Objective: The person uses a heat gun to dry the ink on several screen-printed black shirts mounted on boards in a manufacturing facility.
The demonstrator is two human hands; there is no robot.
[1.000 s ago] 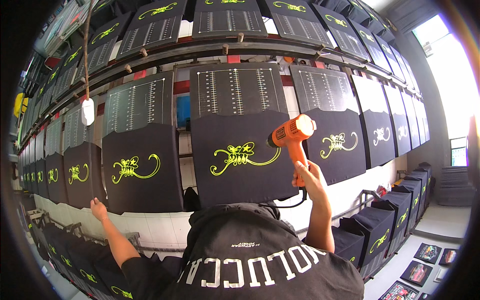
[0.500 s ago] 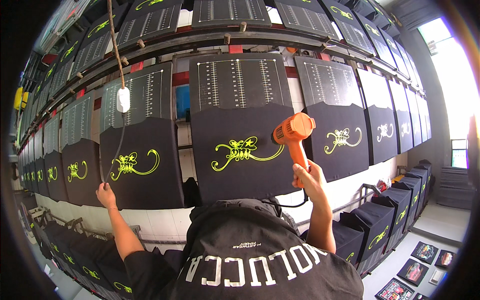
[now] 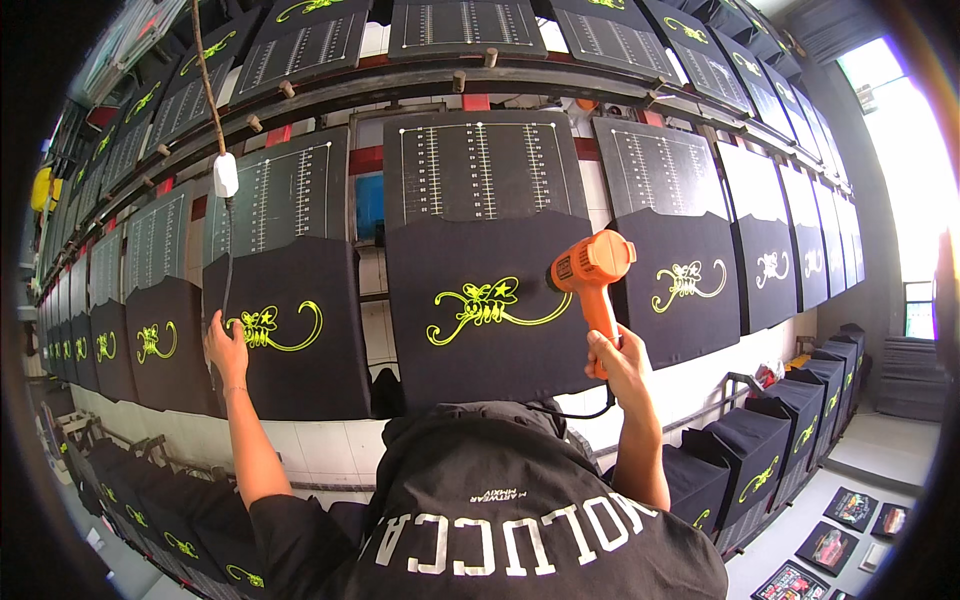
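My right hand is wrapped around the handle of an orange heat gun. Its dark nozzle points left, over a black fabric piece with a neon yellow line print, lying on a dark board in front of me. At the left, my left hand reaches up with thumb and fingers apart, beside a thin dark cord. That cord hangs from a white plug connector. Behind the hand lies another printed black fabric piece. Part of the cord is hidden by the hand.
Dark boards with white ruler marks stand in a long tilted row, several bearing printed black fabric. A metal rail with pegs runs behind them. More covered boards stand at lower right. Printed sheets lie on the floor.
My left hand has moved up along the cord, and its fingers have spread from a pinch on it. The white connector has swung left and up. The heat gun has barely shifted.
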